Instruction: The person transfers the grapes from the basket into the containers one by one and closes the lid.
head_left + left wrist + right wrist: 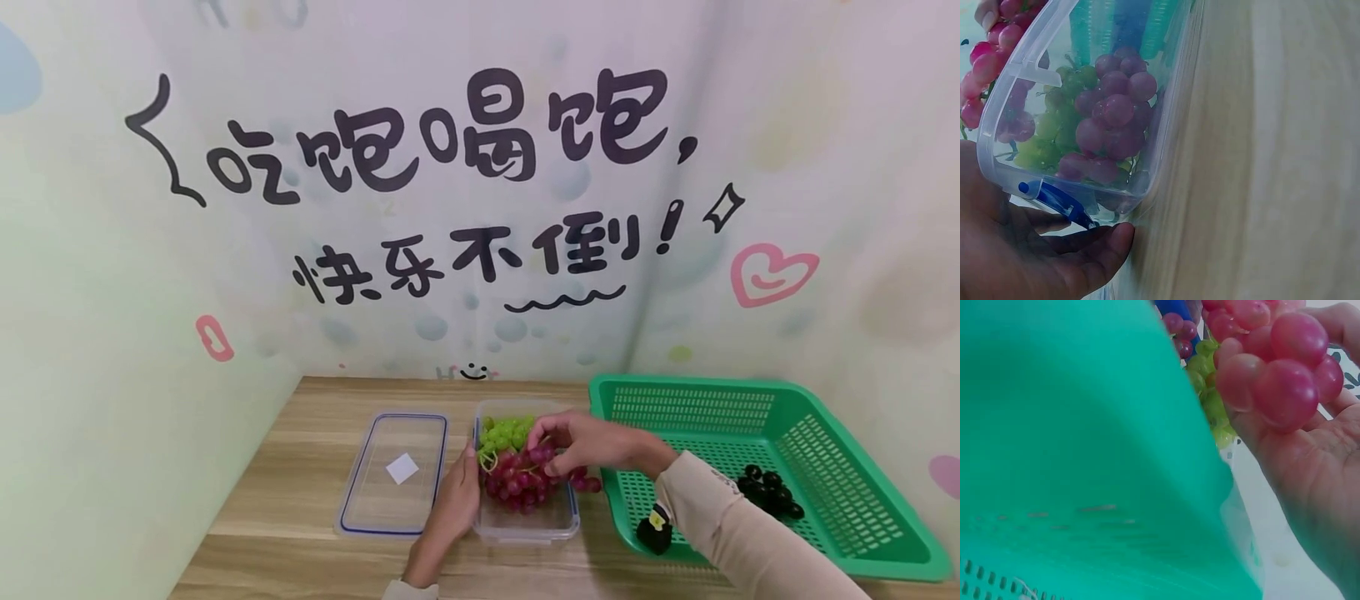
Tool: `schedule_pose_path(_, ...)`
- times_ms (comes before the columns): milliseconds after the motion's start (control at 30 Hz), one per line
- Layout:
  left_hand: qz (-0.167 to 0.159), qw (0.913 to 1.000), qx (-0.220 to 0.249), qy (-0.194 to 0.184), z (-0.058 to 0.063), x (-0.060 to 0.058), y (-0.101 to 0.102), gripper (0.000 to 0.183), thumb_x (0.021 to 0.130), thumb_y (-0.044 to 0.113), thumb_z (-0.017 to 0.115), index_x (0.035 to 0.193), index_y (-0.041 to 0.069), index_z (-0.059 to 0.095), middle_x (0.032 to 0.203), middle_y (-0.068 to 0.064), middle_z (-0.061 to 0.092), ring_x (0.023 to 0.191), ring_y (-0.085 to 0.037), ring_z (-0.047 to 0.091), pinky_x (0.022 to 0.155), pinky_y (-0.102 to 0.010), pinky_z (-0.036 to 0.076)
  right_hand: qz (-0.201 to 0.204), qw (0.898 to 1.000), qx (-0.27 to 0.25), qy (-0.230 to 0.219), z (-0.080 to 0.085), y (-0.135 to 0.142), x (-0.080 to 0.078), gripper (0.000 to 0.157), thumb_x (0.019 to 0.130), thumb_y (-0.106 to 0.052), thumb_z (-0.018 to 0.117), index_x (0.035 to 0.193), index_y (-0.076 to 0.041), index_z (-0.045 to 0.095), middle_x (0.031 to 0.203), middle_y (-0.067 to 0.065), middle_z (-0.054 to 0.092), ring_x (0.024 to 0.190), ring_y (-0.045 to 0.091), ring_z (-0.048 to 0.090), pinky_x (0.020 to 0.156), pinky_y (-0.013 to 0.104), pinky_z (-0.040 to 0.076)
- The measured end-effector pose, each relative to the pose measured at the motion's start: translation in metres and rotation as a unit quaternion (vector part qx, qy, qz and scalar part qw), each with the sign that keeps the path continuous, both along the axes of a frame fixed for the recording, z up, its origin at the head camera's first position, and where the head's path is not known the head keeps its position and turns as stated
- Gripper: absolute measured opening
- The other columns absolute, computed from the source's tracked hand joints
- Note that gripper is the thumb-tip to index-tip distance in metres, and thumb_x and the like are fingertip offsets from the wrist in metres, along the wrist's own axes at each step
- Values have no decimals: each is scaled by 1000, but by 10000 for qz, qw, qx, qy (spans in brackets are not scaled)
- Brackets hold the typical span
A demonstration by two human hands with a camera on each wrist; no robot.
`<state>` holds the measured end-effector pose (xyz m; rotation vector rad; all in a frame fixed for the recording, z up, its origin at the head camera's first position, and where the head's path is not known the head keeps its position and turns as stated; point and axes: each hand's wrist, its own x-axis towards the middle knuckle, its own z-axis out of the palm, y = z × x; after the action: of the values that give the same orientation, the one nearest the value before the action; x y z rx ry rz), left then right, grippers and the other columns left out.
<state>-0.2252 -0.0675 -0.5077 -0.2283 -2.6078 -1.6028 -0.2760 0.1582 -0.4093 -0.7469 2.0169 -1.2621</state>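
Note:
A clear plastic container [525,533] with blue clips stands on the table. In it lie green grapes [506,432] and red grapes [517,482]. My left hand [455,500] rests along the container's left side, fingers against the wall by a blue clip [1060,201] in the left wrist view. My right hand [588,440], over the container's right part, grips a bunch of red grapes [1285,381]. Part of that bunch hangs past the right rim. In the right wrist view, green grapes [1213,406] show behind the held bunch.
Left of the container lies a clear lid [390,433] with a blue seal and a white paper square [402,468]. At the right stands a green basket [690,382] holding black grapes [772,492]. A black object [655,535] with a yellow tag shows beside the right sleeve.

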Motion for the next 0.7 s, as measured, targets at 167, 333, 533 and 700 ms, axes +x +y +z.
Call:
schedule_pose_path(167,-22,10000,21,14,-1,0,0,53,101,30,12,140,-4,23,143,-21,26,132,-34,22,106,-48,21,-19,9998,-101,-184,-3,-2,-1,28,74,-4,68,100,-9,59,102,11,57,84,21,53,70,33,50)
schedule_pose_path(333,52,10000,34,-14,-1,-1,0,52,101,28,13,139,-4,24,143,-22,26,131,-35,23,106,-48,21,88,9992,-31,-400,-6,-8,-1,29,75,-5,68,102,-7,58,105,11,55,87,20,52,72,31,49)
schedule_pose_path(533,87,9999,83,-121,-1,-1,1,51,101,27,13,139,-4,23,143,-21,25,132,-35,22,107,-48,20,112,9990,63,-417,-10,-14,-1,31,73,-3,69,101,-8,57,105,10,55,96,23,51,78,34,48)
schedule_pose_path(700,92,9998,103,-140,-1,0,1,52,101,29,13,140,-3,24,143,-21,25,132,-35,22,107,-48,20,5,9988,92,-472,-13,-16,0,30,74,0,68,101,-6,57,104,10,55,96,23,50,76,33,49)
